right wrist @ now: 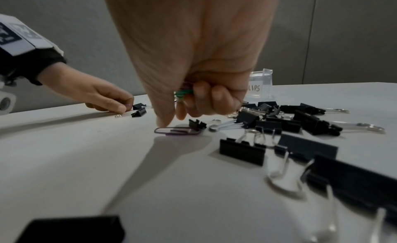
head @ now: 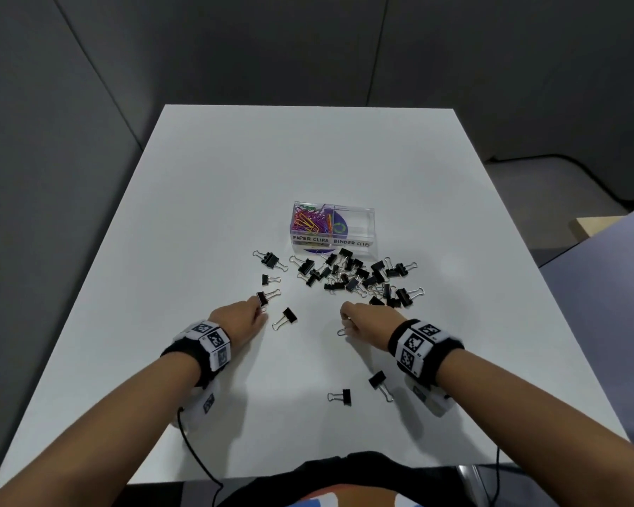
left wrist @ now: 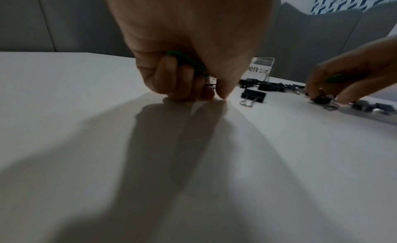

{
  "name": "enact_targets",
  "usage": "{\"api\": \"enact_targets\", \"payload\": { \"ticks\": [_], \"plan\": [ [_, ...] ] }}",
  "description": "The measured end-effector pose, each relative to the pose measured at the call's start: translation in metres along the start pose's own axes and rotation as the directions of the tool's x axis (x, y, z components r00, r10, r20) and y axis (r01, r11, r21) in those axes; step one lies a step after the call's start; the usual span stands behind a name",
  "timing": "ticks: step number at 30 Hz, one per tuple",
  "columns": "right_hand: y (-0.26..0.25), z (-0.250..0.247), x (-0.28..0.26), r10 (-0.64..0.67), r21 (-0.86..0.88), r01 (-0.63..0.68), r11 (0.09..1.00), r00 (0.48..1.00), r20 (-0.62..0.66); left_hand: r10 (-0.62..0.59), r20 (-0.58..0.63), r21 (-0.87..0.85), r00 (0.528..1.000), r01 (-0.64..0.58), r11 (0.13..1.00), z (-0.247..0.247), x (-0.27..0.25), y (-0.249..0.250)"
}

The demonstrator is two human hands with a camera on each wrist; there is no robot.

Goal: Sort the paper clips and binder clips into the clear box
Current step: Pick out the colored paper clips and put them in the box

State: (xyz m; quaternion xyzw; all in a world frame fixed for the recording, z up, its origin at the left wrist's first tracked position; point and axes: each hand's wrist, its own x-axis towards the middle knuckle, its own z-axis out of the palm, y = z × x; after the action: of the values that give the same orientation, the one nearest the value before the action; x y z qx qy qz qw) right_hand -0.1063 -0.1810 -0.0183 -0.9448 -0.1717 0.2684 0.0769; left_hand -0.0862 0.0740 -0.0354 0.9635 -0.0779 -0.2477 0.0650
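The clear box (head: 355, 228) stands mid-table; coloured paper clips (head: 308, 219) fill its left compartment. In front of it lies a heap of black binder clips (head: 359, 276). My left hand (head: 258, 305) keeps a green paper clip (left wrist: 187, 61) in its curled fingers, and its fingertips (left wrist: 222, 95) press on the table beside a small binder clip (head: 263, 298). My right hand (head: 344, 320) grips green and purple paper clips (right wrist: 184, 92) in its palm. Its thumb tip touches a purple paper clip (right wrist: 176, 131) that lies flat on the table.
Single binder clips lie scattered near me (head: 341, 397), (head: 379, 383), between the hands (head: 288, 317) and left of the heap (head: 269, 259). The white table (head: 198, 214) ends at grey padded walls. Cables hang over its near edge.
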Motion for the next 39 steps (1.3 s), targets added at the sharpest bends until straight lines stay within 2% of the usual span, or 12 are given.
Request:
{"api": "enact_targets", "payload": {
  "ticks": [6,11,14,20,26,30,34,39],
  "plan": [
    [-0.007,0.000,0.009,0.033,-0.106,-0.028,0.994,0.998,0.045,0.181,0.086,-0.023,0.980,-0.179,0.984,0.009,-0.001,0.040],
    [-0.008,-0.007,0.009,0.016,-0.069,-0.009,0.998,0.996,0.091,0.257,0.188,0.010,0.948,-0.264,0.965,-0.003,0.006,0.055],
    [-0.007,-0.019,0.012,0.002,-0.033,0.001,0.999,0.998,0.067,0.268,0.163,0.016,0.950,-0.274,0.962,-0.021,0.015,0.049],
    [-0.003,-0.071,0.039,-0.009,-0.083,0.009,0.997,1.000,0.003,0.250,0.082,0.118,0.965,-0.258,0.959,-0.059,0.036,0.026],
    [-0.004,-0.127,0.092,-0.012,-0.037,0.009,0.999,0.997,-0.080,0.237,0.046,0.099,0.970,-0.241,0.966,-0.091,0.061,0.011],
    [-0.004,-0.152,0.130,0.008,-0.013,-0.010,1.000,0.984,-0.179,0.234,0.013,0.099,0.972,-0.234,0.967,-0.106,0.076,0.005],
    [-0.006,-0.161,0.160,-0.022,-0.065,0.011,0.998,0.985,-0.173,0.252,-0.046,0.074,0.967,-0.248,0.966,-0.112,0.087,0.003],
    [-0.006,-0.155,0.173,-0.058,-0.104,0.046,0.993,0.992,-0.114,0.297,-0.058,0.011,0.953,-0.297,0.955,-0.110,0.097,0.003]
  ]
}}
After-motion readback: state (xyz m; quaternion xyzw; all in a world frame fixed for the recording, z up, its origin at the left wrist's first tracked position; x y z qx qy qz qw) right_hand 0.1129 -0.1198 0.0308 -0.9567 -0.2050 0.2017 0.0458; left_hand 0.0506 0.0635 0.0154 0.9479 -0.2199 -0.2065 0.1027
